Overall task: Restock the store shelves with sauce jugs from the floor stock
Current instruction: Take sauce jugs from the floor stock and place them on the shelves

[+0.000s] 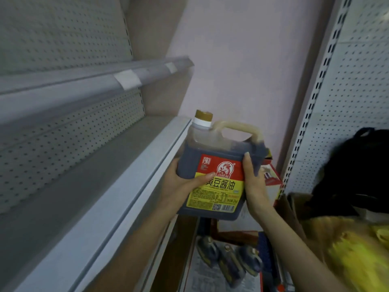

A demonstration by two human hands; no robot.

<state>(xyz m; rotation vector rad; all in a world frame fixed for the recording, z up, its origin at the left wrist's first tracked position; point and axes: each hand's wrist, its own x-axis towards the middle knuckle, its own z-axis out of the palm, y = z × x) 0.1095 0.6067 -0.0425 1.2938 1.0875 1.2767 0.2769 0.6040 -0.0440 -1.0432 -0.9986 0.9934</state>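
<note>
I hold a dark soy sauce jug (219, 165) upright in mid-air with both hands; it has a red and yellow label, a gold cap and a pale handle. My left hand (183, 182) grips its left side, thumb across the label. My right hand (252, 182) grips its right side, thumb up along the edge. The jug hovers just right of the grey shelf (117, 186), level with its front edge. Three more jugs (229, 260) lie on the floor below.
An upper shelf (84, 85) with white price tags overhangs the lower one. A pegboard shelving upright (311, 102) stands at the right. A red and white carton (271, 182) sits behind the jug. A black bag (357, 171) and yellow items (357, 249) are at the right.
</note>
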